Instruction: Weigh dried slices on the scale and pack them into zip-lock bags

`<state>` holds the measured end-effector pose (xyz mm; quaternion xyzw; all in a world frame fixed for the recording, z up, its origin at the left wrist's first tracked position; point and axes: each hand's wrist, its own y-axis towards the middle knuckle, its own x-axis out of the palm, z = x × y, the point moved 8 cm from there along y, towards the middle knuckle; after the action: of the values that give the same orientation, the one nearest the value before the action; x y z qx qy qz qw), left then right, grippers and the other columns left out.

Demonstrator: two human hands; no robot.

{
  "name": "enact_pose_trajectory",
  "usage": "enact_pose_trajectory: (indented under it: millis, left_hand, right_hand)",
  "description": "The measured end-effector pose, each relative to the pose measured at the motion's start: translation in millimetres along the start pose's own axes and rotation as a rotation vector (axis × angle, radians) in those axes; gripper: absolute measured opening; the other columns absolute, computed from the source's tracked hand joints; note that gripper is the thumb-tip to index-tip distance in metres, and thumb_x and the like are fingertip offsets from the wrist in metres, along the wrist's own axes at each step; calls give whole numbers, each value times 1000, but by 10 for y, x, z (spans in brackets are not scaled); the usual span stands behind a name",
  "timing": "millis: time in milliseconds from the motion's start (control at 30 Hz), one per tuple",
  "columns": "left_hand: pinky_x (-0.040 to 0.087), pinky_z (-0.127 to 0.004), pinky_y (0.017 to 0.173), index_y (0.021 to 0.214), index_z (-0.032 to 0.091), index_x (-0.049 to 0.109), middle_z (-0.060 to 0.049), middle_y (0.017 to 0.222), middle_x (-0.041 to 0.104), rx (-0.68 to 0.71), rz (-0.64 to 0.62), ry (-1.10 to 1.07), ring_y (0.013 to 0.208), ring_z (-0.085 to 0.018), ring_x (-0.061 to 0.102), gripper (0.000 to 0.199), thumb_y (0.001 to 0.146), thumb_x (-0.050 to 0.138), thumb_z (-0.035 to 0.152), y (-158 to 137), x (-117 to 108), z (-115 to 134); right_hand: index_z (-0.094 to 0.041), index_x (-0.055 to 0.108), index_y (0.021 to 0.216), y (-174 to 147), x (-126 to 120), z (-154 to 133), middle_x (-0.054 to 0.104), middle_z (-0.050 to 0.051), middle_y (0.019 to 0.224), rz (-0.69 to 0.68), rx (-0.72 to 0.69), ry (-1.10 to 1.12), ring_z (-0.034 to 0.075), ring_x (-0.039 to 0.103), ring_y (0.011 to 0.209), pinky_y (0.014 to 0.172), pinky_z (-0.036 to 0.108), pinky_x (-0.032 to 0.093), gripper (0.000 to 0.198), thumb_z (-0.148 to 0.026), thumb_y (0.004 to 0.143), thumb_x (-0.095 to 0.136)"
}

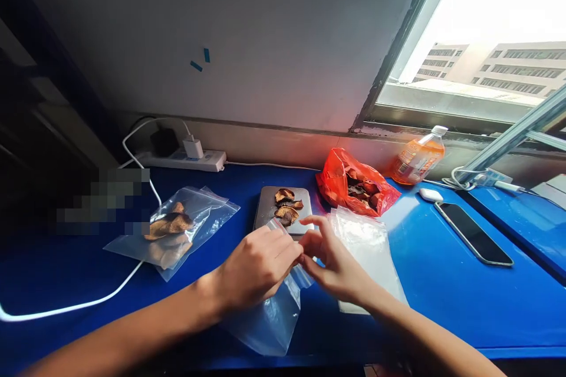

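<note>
Your left fingers (286, 252) curl shut on the clear, flat plastic zip bag (278, 321); your right hand (329, 259) pinches its mouth, other fingers loosely spread: ease gently, evenly.

The bag (278, 318) is glossy plastic; the slices (286, 215) look rough.

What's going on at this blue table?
A person's left hand grips an empty-looking clear zip bag, with the right hand at its mouth. Just beyond, dried brown slices lie on a silver platform, possibly a scale. More slices fill an open red plastic bag to the right; a second zip bag to the left holds some too.
</note>
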<state>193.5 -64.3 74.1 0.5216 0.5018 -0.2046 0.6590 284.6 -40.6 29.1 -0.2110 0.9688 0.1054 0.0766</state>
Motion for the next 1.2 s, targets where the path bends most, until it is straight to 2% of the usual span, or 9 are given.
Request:
enact_pose_trajectory:
  millis: [167,300,433,633,733,867,1067,1133,1200]
  left_hand:
    - [42,-29,62,84,15,59,-2,71,60,-31,76,-106,65,-15,56,15,92,46,11,-117,-2,-42]
    - [41,-29,61,82,16,57,-2,72,60,-62,36,-123,65,-15,55,16,93,46,13,-145,45,-65]
    - [36,-32,54,78,17,56,-1,68,57,-49,-30,-82,59,-16,50,21,89,41,6,-143,87,-1]
    - [38,-30,57,74,17,55,-1,66,57,-76,65,-84,58,-15,50,20,88,44,7,-117,-61,48]
    - [41,-29,60,78,16,58,-1,66,59,-63,95,-130,61,-14,53,18,89,46,8,-107,-120,46]
    - [42,-29,61,82,15,59,-4,70,60,-35,95,-186,63,-16,53,18,86,45,4,-102,-137,69]
    - [41,-31,61,77,16,57,-2,64,56,116,61,-245,60,-16,47,16,86,46,8,-94,-128,217]
    - [41,-31,61,76,16,55,-1,64,56,143,44,-262,60,-15,47,17,87,45,8,-93,-134,230]
    - [41,-31,62,78,15,56,-2,66,58,142,29,-254,61,-15,49,17,86,44,6,-89,-143,214]
  right_hand:
    - [-31,25,121,-32,119,37,48,-3,86,44,-14,34,10,52,74,67,26,45,49,-9,84,49]
    - [-32,25,122,-72,115,31,43,-3,86,107,-7,-3,10,49,72,64,24,45,52,-7,83,47]
    - [-29,32,120,-127,169,-30,42,-3,80,103,-24,-214,11,45,68,61,23,42,49,-3,79,43]
    - [-24,46,104,-115,-39,-76,42,-3,76,225,-8,-414,11,45,65,59,23,41,41,1,71,43]
    - [-23,56,89,-61,-63,-169,46,1,82,126,-81,-461,13,49,75,64,25,45,29,0,73,47]
    - [-25,63,96,-77,9,-254,45,7,117,-82,-116,-529,17,54,98,85,32,51,22,-12,80,57]
    - [-32,33,146,-170,63,-229,18,13,149,-265,-92,-770,28,40,130,104,43,42,81,-26,74,70]
    - [-31,35,145,-173,104,-225,20,13,150,-303,-101,-784,29,36,133,106,44,40,82,-27,72,71]
    - [-26,48,134,-151,115,-244,29,13,145,-267,-102,-738,26,39,131,105,40,41,63,-25,74,69]
